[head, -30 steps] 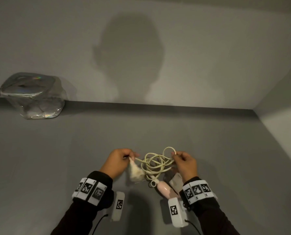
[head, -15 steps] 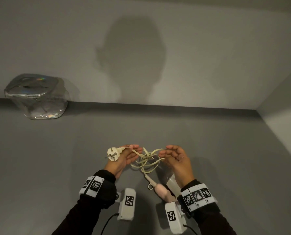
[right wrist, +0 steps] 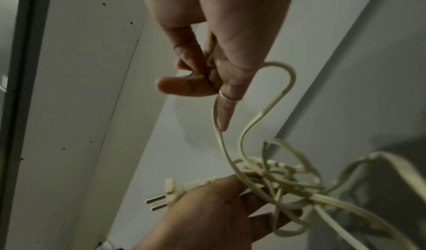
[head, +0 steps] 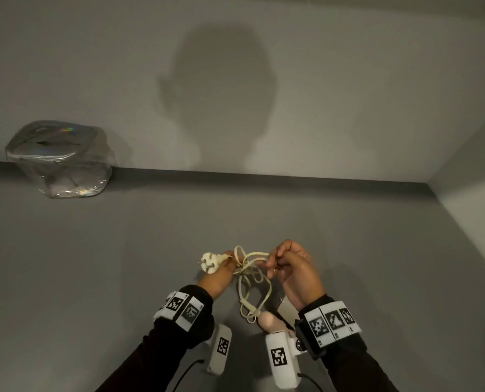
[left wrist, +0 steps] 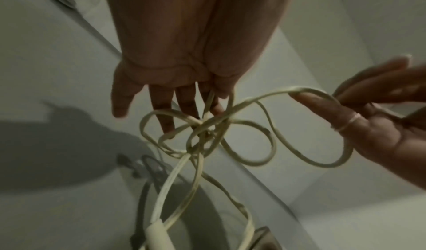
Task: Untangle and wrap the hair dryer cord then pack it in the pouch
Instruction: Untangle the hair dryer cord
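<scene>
A cream cord (head: 249, 268) hangs in a tangled knot between my hands above the grey table (head: 94, 278). My left hand (head: 221, 275) holds its plug end; the plug (head: 208, 261) sticks out to the left, prongs visible (right wrist: 156, 202). In the left wrist view the cord (left wrist: 207, 132) passes between the fingers (left wrist: 184, 104) of the left hand. My right hand (head: 290, 267) grips a loop of the cord (right wrist: 285, 75). The pink hair dryer (head: 266, 319) lies below, mostly hidden by my right wrist.
A clear pouch (head: 60, 159) with a silvery zipped top stands at the far left of the table against the back wall. A side wall (head: 476, 222) closes in the table on the right.
The plug, which hung below my left hand a second ago, now points left from it. My right hand, open palm-up half a second ago, has curled round a cord loop.
</scene>
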The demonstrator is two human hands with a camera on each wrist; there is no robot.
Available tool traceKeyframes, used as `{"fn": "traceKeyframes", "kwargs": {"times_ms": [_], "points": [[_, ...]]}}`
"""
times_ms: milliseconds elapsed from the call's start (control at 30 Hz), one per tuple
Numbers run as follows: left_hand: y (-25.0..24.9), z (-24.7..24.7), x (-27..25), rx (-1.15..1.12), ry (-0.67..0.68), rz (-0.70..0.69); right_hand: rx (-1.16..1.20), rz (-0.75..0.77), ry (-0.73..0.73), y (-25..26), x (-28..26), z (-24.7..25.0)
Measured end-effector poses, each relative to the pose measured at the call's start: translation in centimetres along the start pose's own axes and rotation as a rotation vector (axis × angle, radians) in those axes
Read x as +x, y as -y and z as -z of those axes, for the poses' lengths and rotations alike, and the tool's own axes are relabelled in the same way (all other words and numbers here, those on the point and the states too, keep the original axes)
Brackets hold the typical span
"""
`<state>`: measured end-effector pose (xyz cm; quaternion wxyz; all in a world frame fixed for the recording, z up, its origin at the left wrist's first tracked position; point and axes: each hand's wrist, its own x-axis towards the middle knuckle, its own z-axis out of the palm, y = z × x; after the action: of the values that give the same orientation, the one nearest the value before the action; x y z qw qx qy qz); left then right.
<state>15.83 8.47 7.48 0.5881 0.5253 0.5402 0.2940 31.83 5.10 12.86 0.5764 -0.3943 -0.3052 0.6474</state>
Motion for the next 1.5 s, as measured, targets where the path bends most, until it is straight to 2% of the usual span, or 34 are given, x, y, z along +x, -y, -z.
{"fn": "traceKeyframes", "kwargs": {"times_ms": [100, 167, 233, 300, 400, 467, 533, 600, 733, 867, 967, 1067, 1167, 1267, 1333, 1433, 1500], "points": [[0.7, -0.8, 0.0, -0.084, 0.036, 0.001, 0.080, 0.024, -0.011, 0.5, 0.7, 0.0], [1.2, -0.9, -0.1, 0.066, 0.080, -0.044, 0.106, 0.042, -0.004, 1.0, 1.2, 0.1], [1.3, -1.1, -0.2, 0.177, 0.008, -0.089, 0.092, 0.030, 0.001, 1.4, 1.9, 0.0], [1.6, -1.2, 0.2, 0.154, -0.043, -0.107, -0.056, -0.016, 0.013, 1.7, 2.5, -0.3], [1.3, -0.9, 1.0, 0.002, -0.037, -0.053, -0.497, -0.100, 0.040, 1.7, 2.8, -0.5], [0.6, -0.6, 1.3, -0.080, -0.051, 0.037, -0.706, -0.124, 0.037, 0.9, 2.5, -0.1], [-0.1, -0.2, 1.2, -0.155, 0.005, 0.179, -0.839, -0.124, 0.015, -0.4, 1.9, 0.6], [-0.2, 0.2, 0.9, -0.195, 0.060, 0.227, -0.903, -0.093, -0.001, -2.2, 1.3, 0.8], [0.5, 0.6, 0.4, -0.312, 0.082, 0.245, -1.007, -0.004, -0.038, -4.5, 1.0, 0.1], [0.8, 0.5, -0.2, -0.402, 0.135, 0.203, -1.098, 0.044, -0.030, -4.3, 1.2, 0.0], [0.2, 0.8, -0.5, -0.352, 0.133, 0.144, -1.215, 0.131, 0.018, -3.4, 1.3, 0.1], [-0.4, 1.5, -0.4, -0.191, 0.026, 0.121, -1.327, 0.170, 0.046, -1.9, 1.2, 0.6], [-0.6, 1.9, 0.0, -0.154, -0.129, 0.151, -1.275, 0.209, 0.020, -0.9, 0.8, 1.2], [-0.9, 1.7, 0.0, -0.270, -0.231, 0.200, -1.079, 0.129, -0.128, -0.2, 0.7, 1.8], [-1.2, 1.7, -0.1, -0.231, -0.273, 0.185, -0.969, 0.104, -0.194, -0.1, 0.8, 2.2], [-1.4, 2.3, -0.2, -0.185, -0.286, 0.165, -0.789, 0.139, -0.254, 0.3, 0.5, 2.9], [-1.4, 2.6, -0.4, -0.270, -0.238, 0.157, -0.652, 0.156, -0.312, 0.7, 0.1, 3.3]]}}
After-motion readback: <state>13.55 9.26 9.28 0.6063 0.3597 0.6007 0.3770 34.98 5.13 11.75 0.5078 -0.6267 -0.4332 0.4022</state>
